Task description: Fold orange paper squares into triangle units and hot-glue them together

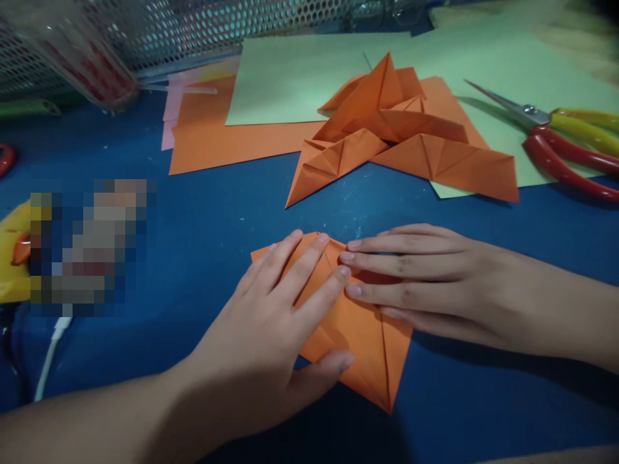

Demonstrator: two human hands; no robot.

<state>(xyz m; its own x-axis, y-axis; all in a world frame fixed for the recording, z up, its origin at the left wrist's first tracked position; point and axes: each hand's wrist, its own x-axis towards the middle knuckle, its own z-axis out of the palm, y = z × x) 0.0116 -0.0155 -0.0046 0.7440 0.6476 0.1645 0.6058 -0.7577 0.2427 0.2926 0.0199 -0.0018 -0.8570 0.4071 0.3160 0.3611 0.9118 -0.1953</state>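
Observation:
A folded orange paper (367, 348) lies on the blue table (203, 212), one pointed corner toward the front. My left hand (275, 316) rests on its left part with the fingers spread and the thumb near the lower edge. From the right, my right hand (425, 283) lies flat across the paper's upper right part, fingers stretched out, its fingertips next to my left index fingertip. Behind my hands sit several folded orange paper pieces (382, 116), overlapping one another.
Scissors (536, 119) with red and yellow handles lie at the right on green sheets (290, 77). A flat orange sheet (207, 145) is at the back. At the left are a clear cup (91, 71), a pixelated object with a white cable (48, 354) and a yellow item (14, 251).

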